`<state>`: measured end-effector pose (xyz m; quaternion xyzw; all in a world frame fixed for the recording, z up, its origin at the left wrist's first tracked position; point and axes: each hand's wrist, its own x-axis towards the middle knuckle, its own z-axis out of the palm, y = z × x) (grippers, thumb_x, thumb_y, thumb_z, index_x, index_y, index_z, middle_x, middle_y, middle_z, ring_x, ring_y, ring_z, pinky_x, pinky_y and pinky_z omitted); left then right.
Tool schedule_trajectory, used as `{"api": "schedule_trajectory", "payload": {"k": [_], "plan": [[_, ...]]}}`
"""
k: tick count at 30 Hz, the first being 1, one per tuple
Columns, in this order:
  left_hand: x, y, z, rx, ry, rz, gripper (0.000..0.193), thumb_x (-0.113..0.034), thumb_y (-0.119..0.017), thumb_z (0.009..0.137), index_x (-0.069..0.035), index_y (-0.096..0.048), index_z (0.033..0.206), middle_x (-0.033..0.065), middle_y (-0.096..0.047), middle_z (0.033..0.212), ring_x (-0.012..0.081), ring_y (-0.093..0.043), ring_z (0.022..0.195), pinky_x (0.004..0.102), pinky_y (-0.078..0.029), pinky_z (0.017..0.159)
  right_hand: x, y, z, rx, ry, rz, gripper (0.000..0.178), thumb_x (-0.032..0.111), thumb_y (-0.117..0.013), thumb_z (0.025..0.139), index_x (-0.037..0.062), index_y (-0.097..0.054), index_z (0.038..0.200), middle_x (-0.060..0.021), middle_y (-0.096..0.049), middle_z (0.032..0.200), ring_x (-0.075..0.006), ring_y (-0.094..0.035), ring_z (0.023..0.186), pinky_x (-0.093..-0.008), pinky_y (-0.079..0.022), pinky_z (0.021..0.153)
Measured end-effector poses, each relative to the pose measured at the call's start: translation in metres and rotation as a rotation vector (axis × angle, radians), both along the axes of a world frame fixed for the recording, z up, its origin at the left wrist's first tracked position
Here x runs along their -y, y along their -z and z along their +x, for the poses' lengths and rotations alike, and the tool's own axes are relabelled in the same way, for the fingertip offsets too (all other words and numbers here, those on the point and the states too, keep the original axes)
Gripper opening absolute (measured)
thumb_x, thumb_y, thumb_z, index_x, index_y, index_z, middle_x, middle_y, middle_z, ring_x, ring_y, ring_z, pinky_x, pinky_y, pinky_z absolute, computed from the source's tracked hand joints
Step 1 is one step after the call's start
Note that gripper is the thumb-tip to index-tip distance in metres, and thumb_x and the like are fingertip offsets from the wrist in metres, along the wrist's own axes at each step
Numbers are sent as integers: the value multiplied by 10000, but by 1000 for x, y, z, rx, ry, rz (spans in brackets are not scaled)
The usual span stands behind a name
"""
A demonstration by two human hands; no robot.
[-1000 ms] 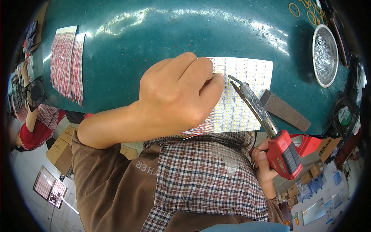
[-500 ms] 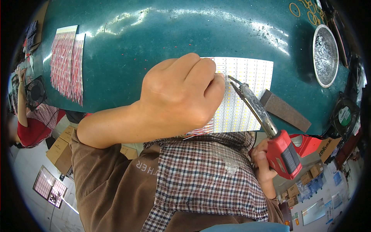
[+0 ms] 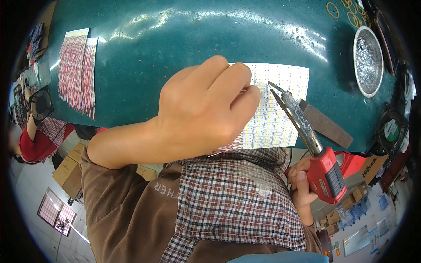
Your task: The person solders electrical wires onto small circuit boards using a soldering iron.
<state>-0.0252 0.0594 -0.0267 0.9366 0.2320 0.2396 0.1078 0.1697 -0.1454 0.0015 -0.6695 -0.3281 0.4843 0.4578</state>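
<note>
A white LED circuit board sheet [image 3: 263, 127] with rows of small yellow chips lies at the table's front edge. Over its left part my left hand [image 3: 206, 103] is closed, back of the hand up; its fingertips and whatever they pinch are hidden. Red and white wires [image 3: 226, 148] show beneath this hand along the board's lower left. My right hand [image 3: 301, 186] grips a soldering gun [image 3: 326, 177] with a red and black handle. The gun's thin tip points up and left over the board, right of my left fingers; whether it touches cannot be seen.
A dark rectangular block [image 3: 326, 125] rests beside the board's right edge. Further right are a metal bowl [image 3: 368, 61] with silvery residue and a small fan [image 3: 390, 130]. Wired LED strips [image 3: 72, 70] lie far left, near another person's red sleeve [image 3: 33, 147].
The soldering gun has shifted slightly right, its tip now further from my left fingers. My left hand's fingers have moved a little to the right and up.
</note>
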Motion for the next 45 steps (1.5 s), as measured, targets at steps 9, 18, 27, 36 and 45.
{"api": "schedule_trajectory", "payload": {"k": [9,18,27,36,45], "plan": [[4,2,-5,-6,24,-7,316,-45,-644,529,-10,-676,841,13,-505,649,122,-475,515,227,-351,394,16,0,4,108,-17,-93,212,40,-536,822,-59,-487,1002,-86,-506,681,-101,-401,483,-243,-354,467],[5,3,-1,41,20,-14,306,-41,-643,531,-9,-673,834,16,-479,630,128,-478,512,231,-348,391,14,2,4,106,-34,-106,190,83,-569,820,-53,-502,935,-81,-503,674,-118,-438,520,-245,-358,481],[5,1,0,31,15,-16,306,-42,-641,523,-7,-668,826,15,-470,624,128,-471,508,233,-343,388,9,-1,4,86,-52,-154,110,78,-565,810,-16,-510,818,-87,-502,691,-117,-429,523,-237,-345,466],[5,0,0,6,26,0,307,-48,-635,522,0,-666,824,16,-469,630,130,-477,518,238,-350,395,12,2,4,82,-26,-115,129,92,-565,815,-5,-481,825,-88,-486,708,-122,-432,548,-245,-356,481],[5,0,0,-9,24,0,316,-50,-625,521,0,-662,831,15,-466,637,132,-481,531,240,-356,399,11,1,2,68,8,-120,130,96,-563,817,3,-472,815,-82,-471,703,-121,-425,534,-247,-360,474]]}}
